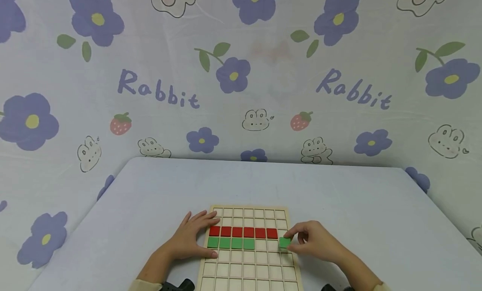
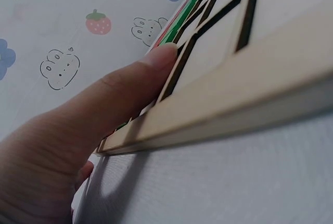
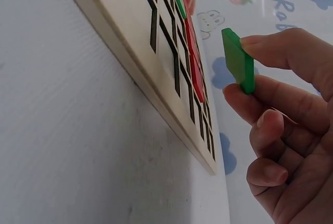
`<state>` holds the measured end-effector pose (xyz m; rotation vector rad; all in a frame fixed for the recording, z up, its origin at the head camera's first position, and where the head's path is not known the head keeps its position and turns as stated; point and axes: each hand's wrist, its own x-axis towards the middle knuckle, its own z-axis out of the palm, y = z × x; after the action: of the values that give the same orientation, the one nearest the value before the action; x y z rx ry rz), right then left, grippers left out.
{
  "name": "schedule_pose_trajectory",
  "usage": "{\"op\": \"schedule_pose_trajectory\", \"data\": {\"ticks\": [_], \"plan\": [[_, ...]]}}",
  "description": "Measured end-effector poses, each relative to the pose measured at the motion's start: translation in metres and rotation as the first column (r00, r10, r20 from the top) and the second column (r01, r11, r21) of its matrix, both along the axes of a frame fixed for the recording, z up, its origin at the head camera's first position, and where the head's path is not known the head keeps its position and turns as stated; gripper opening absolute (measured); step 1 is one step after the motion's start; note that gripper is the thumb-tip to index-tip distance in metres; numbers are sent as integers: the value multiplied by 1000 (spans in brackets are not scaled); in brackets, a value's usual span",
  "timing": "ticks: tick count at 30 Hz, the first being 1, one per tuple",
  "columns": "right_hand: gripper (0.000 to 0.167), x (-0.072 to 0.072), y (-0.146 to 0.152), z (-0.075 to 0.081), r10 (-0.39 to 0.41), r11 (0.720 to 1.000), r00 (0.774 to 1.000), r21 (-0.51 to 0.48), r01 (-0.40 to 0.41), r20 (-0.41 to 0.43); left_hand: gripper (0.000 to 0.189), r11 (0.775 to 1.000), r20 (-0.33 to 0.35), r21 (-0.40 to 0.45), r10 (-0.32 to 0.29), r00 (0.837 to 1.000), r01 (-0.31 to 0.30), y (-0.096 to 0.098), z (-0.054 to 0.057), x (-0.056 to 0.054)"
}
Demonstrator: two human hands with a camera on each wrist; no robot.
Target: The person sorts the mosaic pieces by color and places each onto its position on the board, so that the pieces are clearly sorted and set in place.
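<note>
A wooden grid board (image 1: pixel 248 270) lies on the white table. Several red tiles (image 1: pixel 237 232) form a row in it, and directly below them several green tiles (image 1: pixel 224 243) fill the left part of the following row. My left hand (image 1: pixel 188 236) rests spread over the board's left edge, thumb (image 2: pixel 130 86) stretched across the frame onto the grid. Between thumb and fingers my right hand (image 1: pixel 314 242) pinches a square green tile (image 3: pixel 239 62). In the right wrist view this tile is held up off the board, tilted; in the head view it overlaps the right-hand column of the green row.
The white table (image 1: pixel 150 190) stretches out behind the board and to both sides. A printed cloth (image 1: pixel 278 127) with flowers, rabbits and strawberries hangs behind it. A dark wrist device (image 1: pixel 180 285) shows near the bottom edge by the left wrist.
</note>
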<state>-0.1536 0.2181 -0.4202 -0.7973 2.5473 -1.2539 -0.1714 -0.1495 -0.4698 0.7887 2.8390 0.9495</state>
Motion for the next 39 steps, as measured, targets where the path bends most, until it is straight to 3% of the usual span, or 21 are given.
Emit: {"op": "schedule_pose_trajectory", "data": {"ticks": [21, 39], "plan": [[19, -13, -36, -4, 116, 993, 993, 40, -115, -17, 88, 1000, -12, -14, -7, 1000, 7, -4, -4, 0], [17, -16, -53, -6, 147, 988, 987, 54, -144, -60, 88, 1000, -24, -24, -7, 1000, 7, -5, -7, -1]]}}
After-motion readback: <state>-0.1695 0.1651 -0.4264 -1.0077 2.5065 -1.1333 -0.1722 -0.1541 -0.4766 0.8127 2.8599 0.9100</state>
